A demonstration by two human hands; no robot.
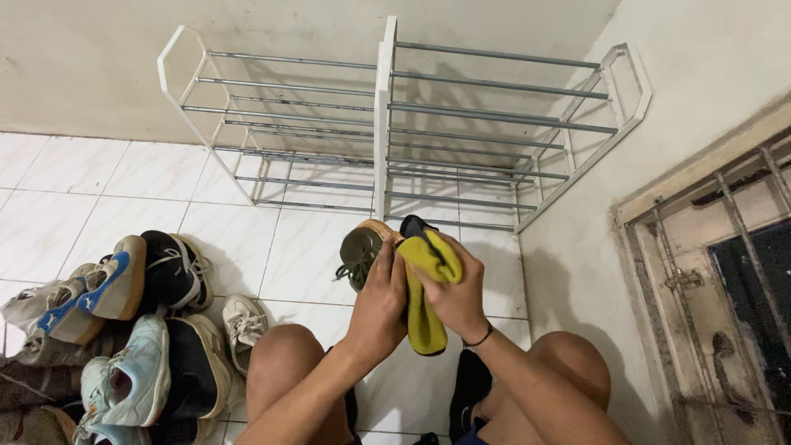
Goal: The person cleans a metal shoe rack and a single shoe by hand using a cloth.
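I am crouched over a white tiled floor with both knees in view. My left hand (381, 301) grips an olive-green sneaker (361, 255) with a tan sole, held sole up at chest height. My right hand (458, 297) presses a yellow cloth (425, 288) with a dark edge against the shoe's side. The cloth folds over the shoe and hangs down between my hands. A dark band circles my right wrist.
An empty white and metal shoe rack (383, 124) with several rod shelves stands against the wall ahead. A pile of sneakers (124, 330) in blue, black and white lies on the floor at left. A barred metal door (725, 272) is at right.
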